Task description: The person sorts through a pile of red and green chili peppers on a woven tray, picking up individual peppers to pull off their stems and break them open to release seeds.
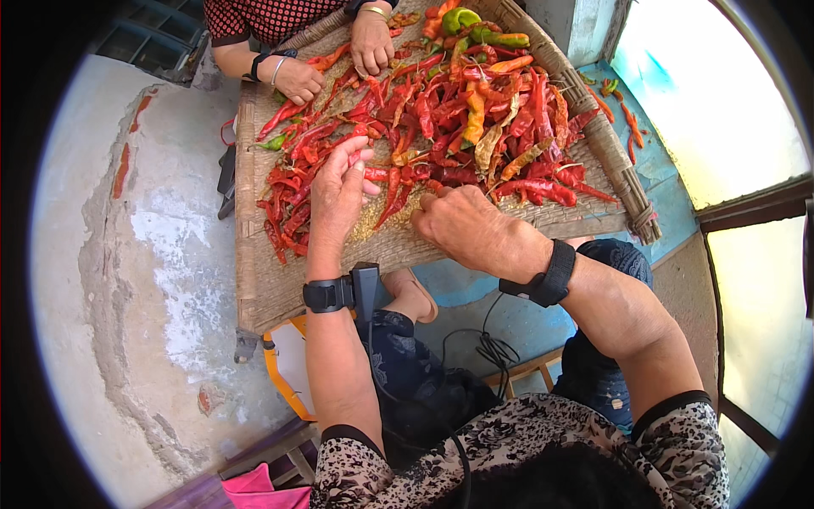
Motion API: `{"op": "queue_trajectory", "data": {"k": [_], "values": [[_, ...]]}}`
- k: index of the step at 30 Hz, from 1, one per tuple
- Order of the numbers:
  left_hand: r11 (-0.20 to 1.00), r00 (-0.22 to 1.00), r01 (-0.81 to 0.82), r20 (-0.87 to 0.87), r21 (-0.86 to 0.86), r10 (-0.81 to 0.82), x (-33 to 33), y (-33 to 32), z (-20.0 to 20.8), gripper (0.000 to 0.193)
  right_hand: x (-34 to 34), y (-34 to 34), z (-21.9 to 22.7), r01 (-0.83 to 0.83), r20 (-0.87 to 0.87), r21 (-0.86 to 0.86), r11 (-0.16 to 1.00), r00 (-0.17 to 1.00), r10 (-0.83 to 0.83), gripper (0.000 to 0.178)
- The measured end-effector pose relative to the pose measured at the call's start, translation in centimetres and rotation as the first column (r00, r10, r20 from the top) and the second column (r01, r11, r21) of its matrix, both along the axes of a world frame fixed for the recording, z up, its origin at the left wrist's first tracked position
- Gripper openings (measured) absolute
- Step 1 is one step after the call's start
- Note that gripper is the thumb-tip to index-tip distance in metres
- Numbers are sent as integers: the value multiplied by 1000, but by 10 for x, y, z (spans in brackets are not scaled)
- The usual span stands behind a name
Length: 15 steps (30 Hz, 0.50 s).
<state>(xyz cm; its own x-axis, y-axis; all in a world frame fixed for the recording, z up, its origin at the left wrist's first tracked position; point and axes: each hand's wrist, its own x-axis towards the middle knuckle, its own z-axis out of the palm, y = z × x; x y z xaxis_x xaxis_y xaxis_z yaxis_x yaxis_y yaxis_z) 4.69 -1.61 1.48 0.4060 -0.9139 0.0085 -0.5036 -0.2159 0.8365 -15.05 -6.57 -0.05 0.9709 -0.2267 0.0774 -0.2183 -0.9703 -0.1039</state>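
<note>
A woven tray (263,293) bears a heap of red chili peppers (517,119), many of them wrinkled, with some orange and green ones among them. Over its near left part, my left hand (337,191) is closed, with a piece of red chili pepper (354,158) between thumb and fingers. My right hand (462,222) is curled at the near edge of the heap, knuckles up; its fingertips are hidden, so what it pinches cannot be seen. Pale yellow seeds (373,216) lie scattered on the weave between my hands.
Across the tray, another person's hands (370,47) work at the peppers. More peppers (632,127) lie on a blue surface at the right, beside bright windows (721,93). A worn wall (170,254) stands left. Black cable (496,348) hangs near my legs.
</note>
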Motion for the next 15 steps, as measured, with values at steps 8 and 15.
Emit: {"op": "queue_trajectory", "data": {"k": [8, 15], "values": [[965, 991, -106, 58, -238, 123, 19, 6, -1, 39, 0, 0, -13, 15, 63, -31, 999, 998, -13, 11], [851, 14, -152, 860, -502, 510, 59, 27, -15, 42, -2, 4, -11, 29, 36, -86, 996, 999, -26, 10]]}}
